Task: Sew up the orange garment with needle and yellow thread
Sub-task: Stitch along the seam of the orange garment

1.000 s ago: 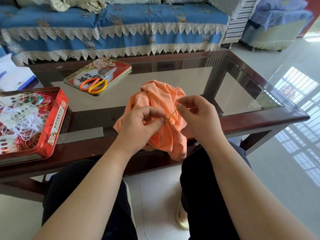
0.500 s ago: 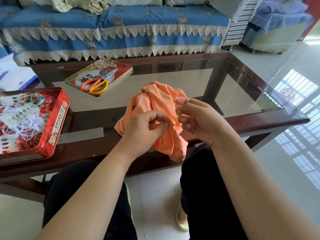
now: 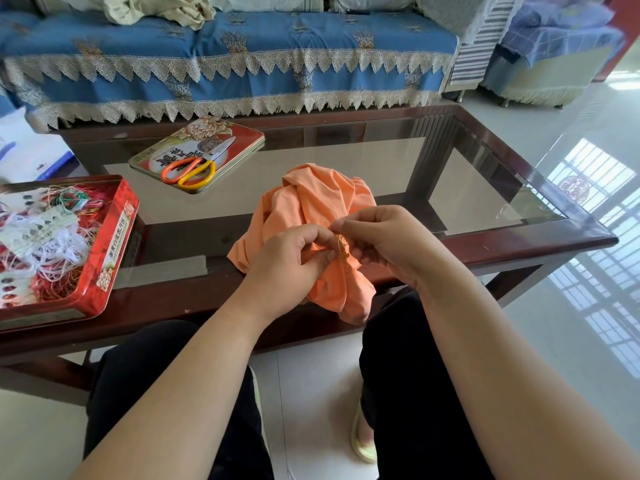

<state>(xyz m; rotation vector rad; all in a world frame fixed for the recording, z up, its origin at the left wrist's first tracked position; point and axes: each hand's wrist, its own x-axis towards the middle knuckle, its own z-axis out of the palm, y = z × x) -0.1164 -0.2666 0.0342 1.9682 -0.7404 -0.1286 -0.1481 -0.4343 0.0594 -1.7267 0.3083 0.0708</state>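
Then held the orange garment [image 3: 311, 209] bunched at the near edge of the glass-topped worktop [image 3: 568, 233], part of it hanging over the rim toward the lap. Left hand [image 3: 287, 268] gripped a fold of the cloth, fingers curled round it, thumb pressed on top. Right hand [image 3: 384, 240] pinched closed at the fingertips just beside the left thumb, apparently on the needle [image 3: 335, 220], a thin sliver rising above the pinch and too fine to make out surely. Ran the yellow thread [image 3: 341, 249] in a short, kinked length between the two grips, down onto the cloth. Left of the left grip, well apart, sat a red tin [image 3: 104, 258] full of tangled threads. Beyond both grips, on the far side of the garment, lay a tin lid [image 3: 239, 133] with orange-and-yellow scissors [image 3: 194, 168] on it. Farther behind, past the worktop, stood a sofa [image 3: 242, 46] under a blue lace-edged cover.
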